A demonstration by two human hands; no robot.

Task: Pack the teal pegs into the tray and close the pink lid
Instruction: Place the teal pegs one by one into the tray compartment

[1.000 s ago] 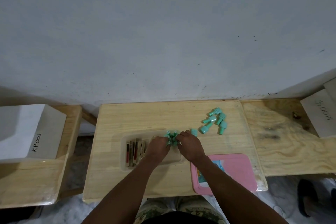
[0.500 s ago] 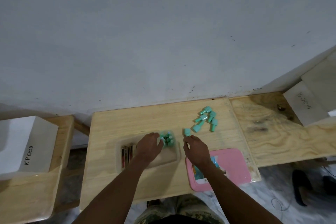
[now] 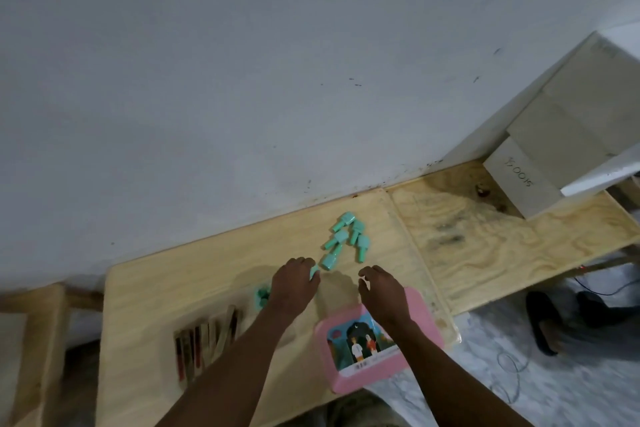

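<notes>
The pink lid (image 3: 426, 340) lies flat at the near right corner of the bench (image 3: 166, 288). Its picture side faces up, and one corner reaches over the near edge. It is not on the tray.

The clear tray (image 3: 249, 331) sits left of the lid, near the middle of the near edge. It is hard to see against the wood. A row of brown sticks (image 3: 204, 340) lies in its left end. A small group of packed pegs (image 3: 262, 295) shows at its far right end. The left forearm crosses above the tray.

The left hand (image 3: 294, 284) is just beyond the tray. Its fingers curl down over a single peg (image 3: 314, 272), and only a small teal part of it shows at the fingertips. The right hand (image 3: 381, 291) hovers over the far edge of the lid. Its fingers are loosely bent, thumb and forefinger are close together, and nothing is seen in them. The two hands are apart, with bare wood between them.

Farther on, toward the far right corner of the bench, the loose pegs (image 3: 346, 243) lie on their sides in a small cluster. The nearest one is just beside the fingertips of the left hand.

A second bench (image 3: 502, 246) joins on the right side. A white box (image 3: 519, 184) with handwriting stands at its far edge, against the grey wall (image 3: 242, 80).
</notes>
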